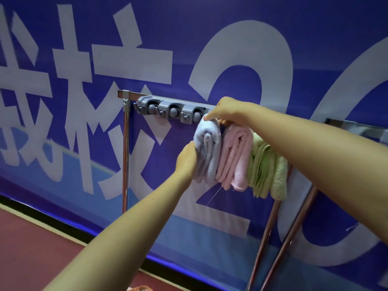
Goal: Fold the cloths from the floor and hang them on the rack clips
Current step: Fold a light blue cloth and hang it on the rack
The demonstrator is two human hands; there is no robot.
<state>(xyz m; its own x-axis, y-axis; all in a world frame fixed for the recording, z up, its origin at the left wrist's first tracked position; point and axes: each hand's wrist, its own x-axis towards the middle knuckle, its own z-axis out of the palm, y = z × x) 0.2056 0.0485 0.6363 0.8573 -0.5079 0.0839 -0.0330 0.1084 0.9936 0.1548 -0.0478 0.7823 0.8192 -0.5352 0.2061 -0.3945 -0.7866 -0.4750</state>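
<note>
Closest to the camera, at the very bottom edge, there's a scrap of something orange and knitted-looking (139, 288) on the dark red floor (31, 248). Could be another cloth waiting its turn, but too little of it shows to say.

Moving out along the arms: the left hand (186, 158) is cupped against the left side of the pale blue-grey folded terry cloth (206, 150), fingers curled around its edge, steadying the bundle from the side. The right hand (220, 111) is up at the top of that same cloth, fingertips pinching its upper corner right by the grey plastic clip rail (168, 108). So both hands have hold of the blue-grey one.

Just beside it on the right hangs the pink folded terry cloth (237, 156), touching it, and next to that the light green folded terry cloth (268, 169). Those two look done already. Three roller clips on the left part of the rail are bare.

My read: this is the hanging step for cloth number three. I can't tell if the top is actually seated in a clip, since the right hand covers it. Next I'd guess it needs a firm push up into the clip, then a careful release.

Behind it all: chrome rack frame (125, 152), then the blue banner with big white characters (84, 59).
</note>
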